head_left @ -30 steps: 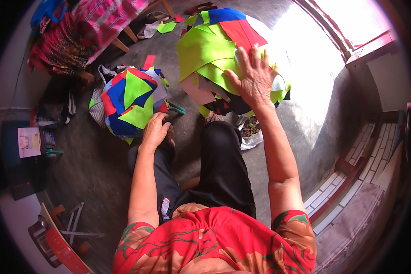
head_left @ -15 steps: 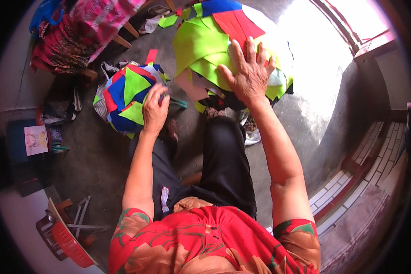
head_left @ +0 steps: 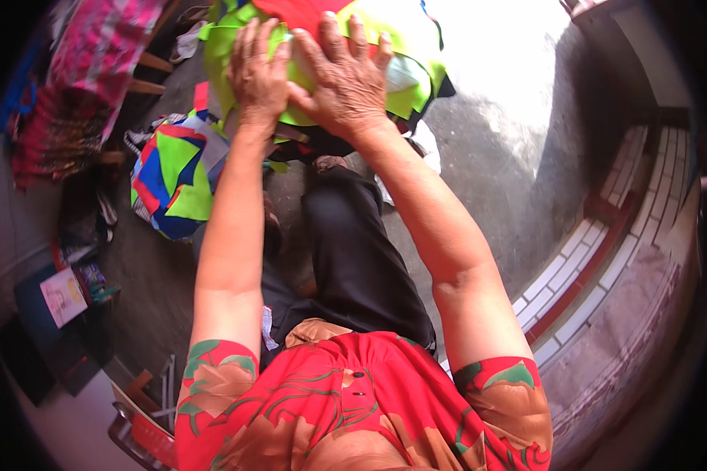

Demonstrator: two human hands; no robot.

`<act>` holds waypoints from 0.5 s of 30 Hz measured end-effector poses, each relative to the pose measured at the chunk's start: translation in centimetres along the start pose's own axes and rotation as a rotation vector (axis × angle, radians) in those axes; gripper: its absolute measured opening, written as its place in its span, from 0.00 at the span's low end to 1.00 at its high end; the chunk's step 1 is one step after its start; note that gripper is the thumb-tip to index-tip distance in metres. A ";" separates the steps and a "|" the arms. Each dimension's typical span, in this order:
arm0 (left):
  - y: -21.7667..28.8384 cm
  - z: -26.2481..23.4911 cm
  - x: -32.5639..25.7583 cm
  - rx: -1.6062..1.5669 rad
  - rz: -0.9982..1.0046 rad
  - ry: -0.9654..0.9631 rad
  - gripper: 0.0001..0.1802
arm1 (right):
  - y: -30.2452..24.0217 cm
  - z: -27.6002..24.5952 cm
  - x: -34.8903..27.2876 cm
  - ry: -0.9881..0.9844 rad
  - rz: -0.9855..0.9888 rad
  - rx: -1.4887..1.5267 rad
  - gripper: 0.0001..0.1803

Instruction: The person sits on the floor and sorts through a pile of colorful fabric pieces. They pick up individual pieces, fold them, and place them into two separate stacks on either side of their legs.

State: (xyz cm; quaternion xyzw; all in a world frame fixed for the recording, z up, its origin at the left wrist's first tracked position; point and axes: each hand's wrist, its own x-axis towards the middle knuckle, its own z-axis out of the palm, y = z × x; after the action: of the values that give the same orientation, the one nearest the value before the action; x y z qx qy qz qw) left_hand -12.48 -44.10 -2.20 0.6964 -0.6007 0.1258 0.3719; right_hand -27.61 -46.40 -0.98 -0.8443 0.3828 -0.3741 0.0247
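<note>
A large rounded heap of fabric scraps (head_left: 410, 51), mostly yellow-green with red, blue and white pieces, stands at the top of the view beyond my knees. Both palms lie on its near upper side. My left hand (head_left: 261, 82) is open, fingers stretched forward and close together over the yellow-green cloth. Beside it, almost touching, my right hand (head_left: 344, 86) rests flat with fingers spread near a red piece. Neither hand grasps anything that I can see. To the left of my left forearm sits a smaller bundle of scraps (head_left: 171, 174) in blue, red, green and white, partly covered by that arm.
Pink patterned cloth (head_left: 102, 55) drapes over wooden-legged furniture at upper left. A dark box or stool with a picture sheet (head_left: 64, 297) stands at left. A red plastic seat (head_left: 154, 441) is at lower left. White-tiled ledges (head_left: 562, 276) run along the right.
My left hand has gone from the smaller bundle to the large heap, beside my right hand. The view has shifted, so the surroundings sit lower and further left.
</note>
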 end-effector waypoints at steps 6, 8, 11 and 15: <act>0.4 0.0 0.0 -0.090 0.026 -0.025 0.21 | 0.6 0.4 -0.3 0.050 0.011 0.029 0.38; 0.7 -0.2 0.1 -0.049 0.033 -0.071 0.21 | 0.6 0.4 -0.3 0.038 0.017 0.027 0.38; 0.5 -0.2 0.2 -0.039 0.049 -0.066 0.21 | 0.5 0.1 -0.1 0.023 0.015 0.011 0.38; 0.3 -0.2 0.1 -0.030 0.051 0.007 0.21 | 0.3 0.5 -0.2 0.028 0.014 -0.023 0.39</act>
State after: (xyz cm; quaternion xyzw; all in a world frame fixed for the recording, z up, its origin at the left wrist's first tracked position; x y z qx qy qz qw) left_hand -12.64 -44.06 -1.89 0.6747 -0.6189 0.1284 0.3812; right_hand -27.59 -46.61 -1.55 -0.8364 0.3935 -0.3814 0.0125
